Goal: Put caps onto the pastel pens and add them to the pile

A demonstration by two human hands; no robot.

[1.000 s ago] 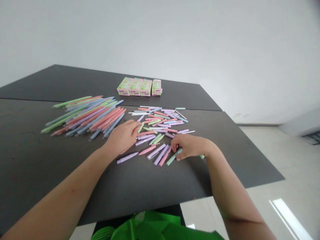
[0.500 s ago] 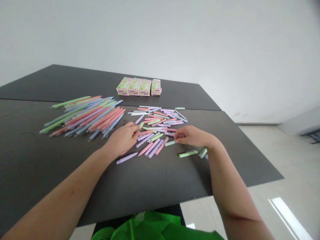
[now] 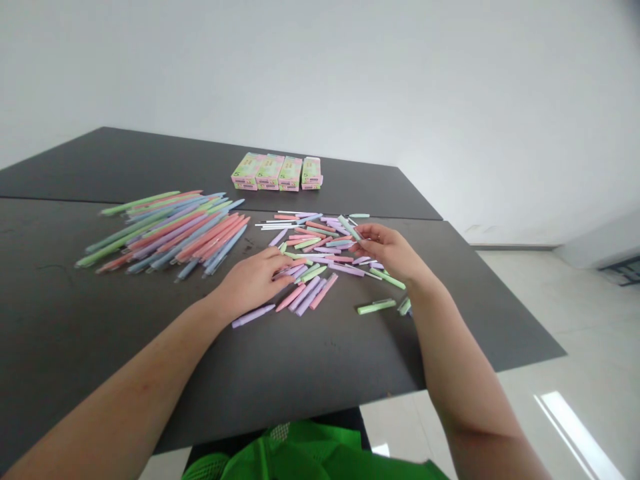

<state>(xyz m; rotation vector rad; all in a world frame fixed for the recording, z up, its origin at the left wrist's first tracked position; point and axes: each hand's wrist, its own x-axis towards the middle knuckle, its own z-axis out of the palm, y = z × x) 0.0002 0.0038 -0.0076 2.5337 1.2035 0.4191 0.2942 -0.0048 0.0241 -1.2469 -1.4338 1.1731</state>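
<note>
My right hand [image 3: 385, 252] is raised over the right side of the loose pen parts, with a pale green pen barrel [image 3: 349, 228] pinched between thumb and fingers. The barrel tilts up and to the left. My left hand [image 3: 253, 281] rests low at the left edge of the same spread, thumb and forefinger apart around coral and purple pieces. Between the hands lie purple barrels [image 3: 309, 297], green pointed pieces [image 3: 314, 273] and coral pieces. A single purple pen part [image 3: 253, 316] lies just below my left hand.
Several assembled-looking pens in pastel colours form a pile [image 3: 170, 233] on the left. Pink and green boxes [image 3: 269, 172] stand in a row at the back. White refills [image 3: 277, 225] lie behind the parts. A green capped piece [image 3: 376, 307] lies near my right forearm.
My right hand has lifted the pale green barrel from the table and moved it up and away, tilting it. My left hand has shifted slightly right, and its fingers have spread.
</note>
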